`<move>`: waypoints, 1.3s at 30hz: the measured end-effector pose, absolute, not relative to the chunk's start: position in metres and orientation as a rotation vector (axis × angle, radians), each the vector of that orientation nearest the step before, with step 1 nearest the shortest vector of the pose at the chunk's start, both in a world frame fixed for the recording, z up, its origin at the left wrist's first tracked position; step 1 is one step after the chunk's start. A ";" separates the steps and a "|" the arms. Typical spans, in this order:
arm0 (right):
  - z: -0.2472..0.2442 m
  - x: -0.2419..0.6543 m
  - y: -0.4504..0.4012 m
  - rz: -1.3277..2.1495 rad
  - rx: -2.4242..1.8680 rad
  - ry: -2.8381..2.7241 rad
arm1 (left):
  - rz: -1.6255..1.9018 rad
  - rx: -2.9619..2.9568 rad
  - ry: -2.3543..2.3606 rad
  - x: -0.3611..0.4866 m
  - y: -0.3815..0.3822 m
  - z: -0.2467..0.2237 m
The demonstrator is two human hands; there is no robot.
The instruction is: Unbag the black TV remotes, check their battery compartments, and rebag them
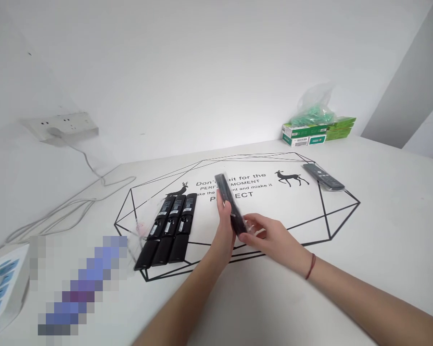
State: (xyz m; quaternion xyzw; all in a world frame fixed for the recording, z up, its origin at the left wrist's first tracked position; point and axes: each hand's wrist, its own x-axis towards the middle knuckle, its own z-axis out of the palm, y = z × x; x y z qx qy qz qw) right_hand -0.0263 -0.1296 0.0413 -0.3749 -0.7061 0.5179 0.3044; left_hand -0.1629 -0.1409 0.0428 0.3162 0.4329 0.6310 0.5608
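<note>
A long black remote control (229, 202) in a clear plastic sleeve is held tilted above the middle of the desk. My left hand (224, 226) is wrapped around its left side, with the thumb against it. At the lower end, the fingers of my right hand (265, 231) pinch the remote and its sleeve. Three black remotes (171, 225) lie side by side left of my hands, backs up, with labels and what look like uncovered battery compartments. Another dark remote (323, 177), buttons up, lies at the far right in clear plastic.
Green and white boxes (304, 134) stand against the wall, a clear bag with green contents (314, 108) on top. A wall socket (70, 124) has a cable (90, 166) running onto the desk. A white box with blue shapes (3, 290) and a blurred-out patch are at left.
</note>
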 end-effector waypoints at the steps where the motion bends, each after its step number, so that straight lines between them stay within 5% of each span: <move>1: 0.040 -0.027 -0.129 1.327 -1.001 -1.861 | 1.489 0.741 0.997 -0.161 -0.142 0.043; 15: 0.029 -0.012 -0.085 1.410 -0.986 -1.556 | 1.369 0.982 1.130 -0.160 -0.128 0.023; 28: 0.027 0.088 -0.008 0.481 -1.743 -1.522 | 1.058 1.482 1.402 -0.167 -0.127 0.006; 39: 0.018 0.085 -0.003 0.075 -1.943 -1.807 | 0.996 1.544 1.435 -0.159 -0.137 0.022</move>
